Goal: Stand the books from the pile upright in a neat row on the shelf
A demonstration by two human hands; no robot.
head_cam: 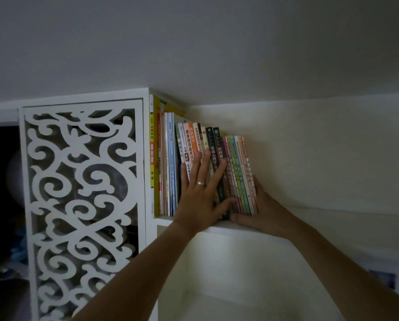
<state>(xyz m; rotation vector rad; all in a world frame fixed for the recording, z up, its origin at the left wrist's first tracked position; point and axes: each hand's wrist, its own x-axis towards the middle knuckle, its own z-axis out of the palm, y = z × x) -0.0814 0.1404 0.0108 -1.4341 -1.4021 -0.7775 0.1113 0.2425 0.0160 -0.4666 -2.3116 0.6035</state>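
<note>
A row of books [193, 140] stands on the white shelf [240, 231], spines facing me and leaning slightly left. My left hand [199, 195] lies flat with straight fingers pressed against the middle spines. My right hand [261, 216] holds the right end of the row, thumb under the front of the thin pastel books [240, 163] and fingers behind the last one. Tall thin books [168, 158] and a yellow one [151, 144] stand upright at the left end. No loose pile is in view.
A white carved fretwork panel [82, 193] stands left of the books. The white wall [321, 147] runs behind and right of the row, ceiling close above. An open white compartment [228, 286] lies under the shelf.
</note>
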